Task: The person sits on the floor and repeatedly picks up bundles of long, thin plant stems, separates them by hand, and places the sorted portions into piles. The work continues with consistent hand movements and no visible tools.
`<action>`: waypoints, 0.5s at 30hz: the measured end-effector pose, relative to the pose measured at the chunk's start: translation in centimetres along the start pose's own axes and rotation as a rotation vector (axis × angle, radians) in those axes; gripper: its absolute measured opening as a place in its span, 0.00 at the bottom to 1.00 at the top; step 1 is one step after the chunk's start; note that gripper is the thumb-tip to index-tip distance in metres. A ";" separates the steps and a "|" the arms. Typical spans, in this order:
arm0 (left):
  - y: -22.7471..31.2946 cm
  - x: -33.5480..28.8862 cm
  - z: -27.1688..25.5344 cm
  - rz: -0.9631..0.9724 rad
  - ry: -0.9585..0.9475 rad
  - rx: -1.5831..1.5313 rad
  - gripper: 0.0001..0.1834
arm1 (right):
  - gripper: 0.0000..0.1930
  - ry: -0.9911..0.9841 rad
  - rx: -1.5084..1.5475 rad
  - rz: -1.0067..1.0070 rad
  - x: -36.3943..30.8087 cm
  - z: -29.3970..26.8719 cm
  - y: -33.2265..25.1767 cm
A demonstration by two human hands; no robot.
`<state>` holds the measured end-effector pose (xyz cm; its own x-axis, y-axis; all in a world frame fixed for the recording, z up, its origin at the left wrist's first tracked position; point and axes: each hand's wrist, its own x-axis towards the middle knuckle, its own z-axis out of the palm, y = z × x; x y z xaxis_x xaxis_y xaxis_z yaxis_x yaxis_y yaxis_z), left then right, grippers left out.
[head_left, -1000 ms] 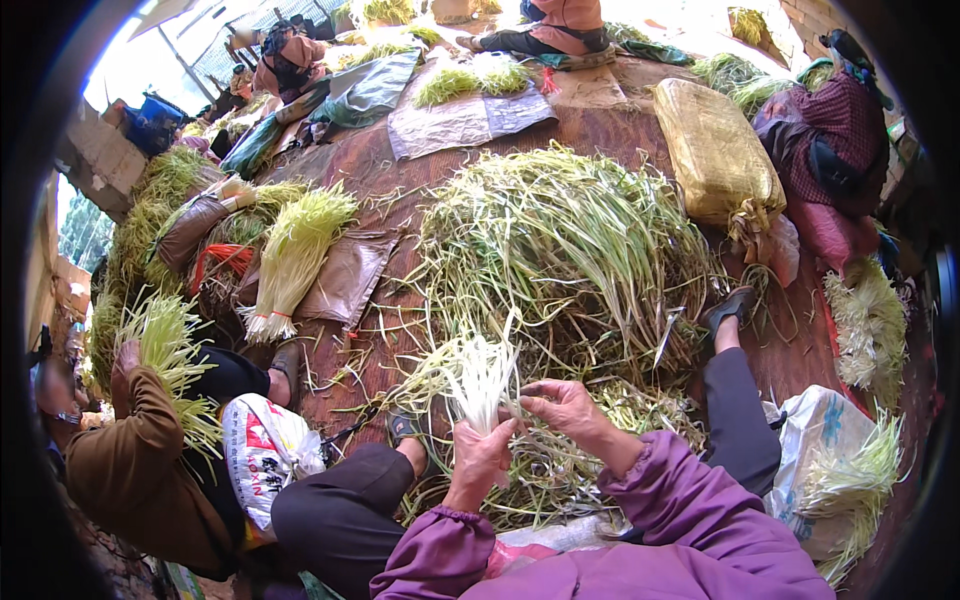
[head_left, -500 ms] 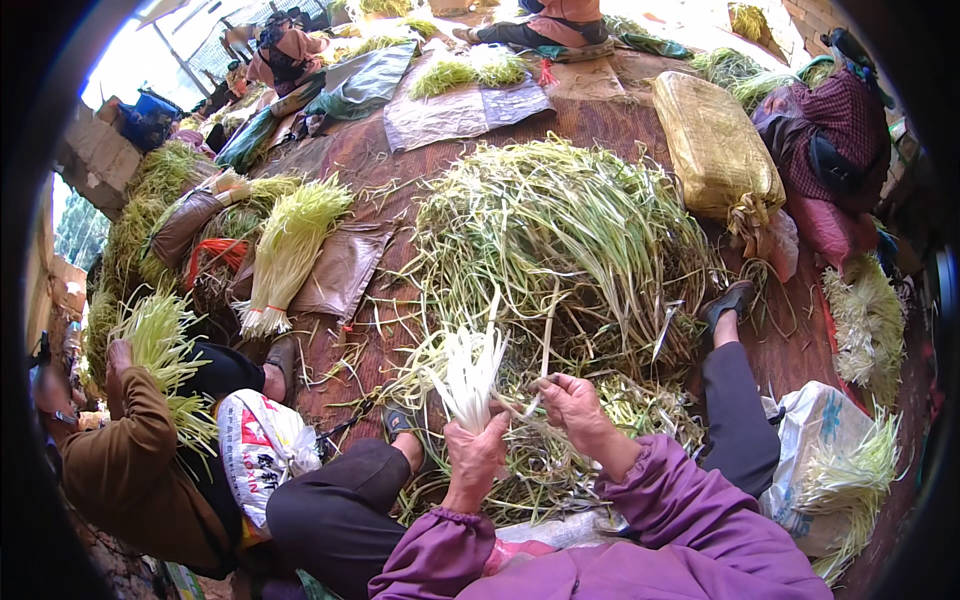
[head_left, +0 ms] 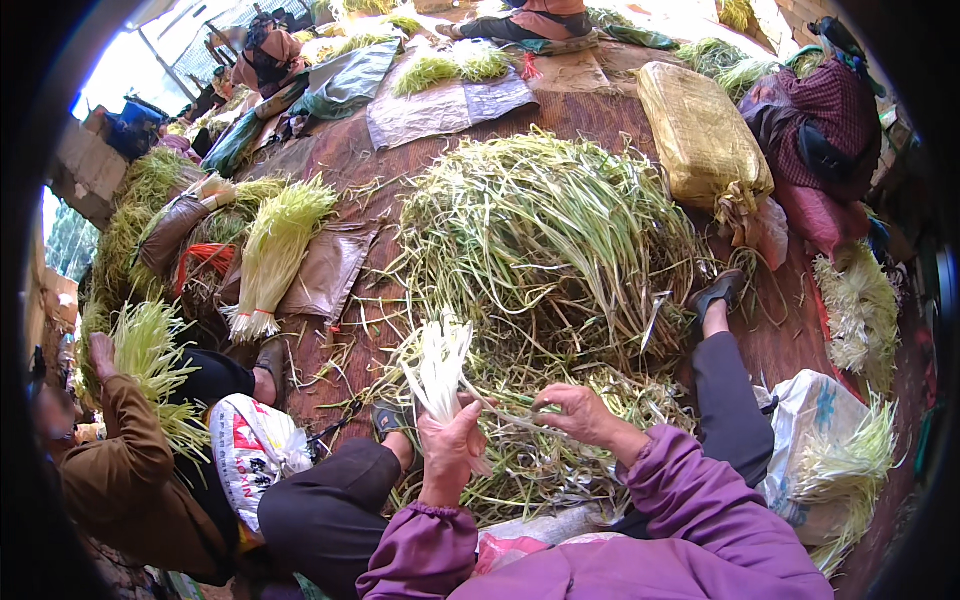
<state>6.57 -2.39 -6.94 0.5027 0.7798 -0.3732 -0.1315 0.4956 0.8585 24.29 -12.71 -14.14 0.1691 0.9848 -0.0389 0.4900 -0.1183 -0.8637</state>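
My left hand [head_left: 452, 447] is closed round a small bundle of pale, white-stemmed leafy stalks [head_left: 437, 372], standing upright. To its right, my right hand [head_left: 583, 415] has thumb and forefinger bent together on a thin, limp stalk [head_left: 515, 415] that stretches across from the left hand. Just beyond both hands rises a large heap of long green and yellowish leafy stalks [head_left: 550, 240]. Looser trimmings [head_left: 560, 480] lie beneath my hands, between my legs.
At left, a person in a brown sleeve [head_left: 130, 430] holds pale stalks beside a white printed sack [head_left: 250, 455]. Tied bundles [head_left: 275, 260] lie farther left. A stuffed yellow sack [head_left: 705, 130] stands behind the heap. At right, pale stalks [head_left: 845, 470] rest on a white sack [head_left: 800, 420].
My right hand has moved slightly to the right, away from the left, with the thin stalk stretched between them. My left hand and its bundle have shifted a little left, along with the whole view.
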 end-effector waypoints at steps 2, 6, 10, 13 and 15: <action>0.0 0.1 0.1 0.009 0.012 -0.016 0.08 | 0.08 0.027 -0.034 -0.007 0.5 1.2 0.9; 0.2 0.1 -0.6 0.043 0.033 -0.042 0.07 | 0.09 0.023 -0.254 0.604 -1.2 -1.4 5.9; 0.0 0.1 -0.9 0.032 0.045 -0.026 0.09 | 0.12 0.068 -0.116 0.451 -3.1 -3.7 4.4; 0.0 0.2 -0.4 0.002 0.034 -0.002 0.09 | 0.20 -0.207 0.192 0.146 -1.9 -1.0 0.3; 0.7 0.2 -0.2 0.007 0.039 0.021 0.08 | 0.21 -0.251 0.065 -0.010 -1.9 1.7 -0.2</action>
<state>6.45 -1.80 -6.54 0.4679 0.7979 -0.3801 -0.1167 0.4821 0.8683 22.42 -14.35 -14.74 -0.0570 0.9876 -0.1463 0.4337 -0.1075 -0.8946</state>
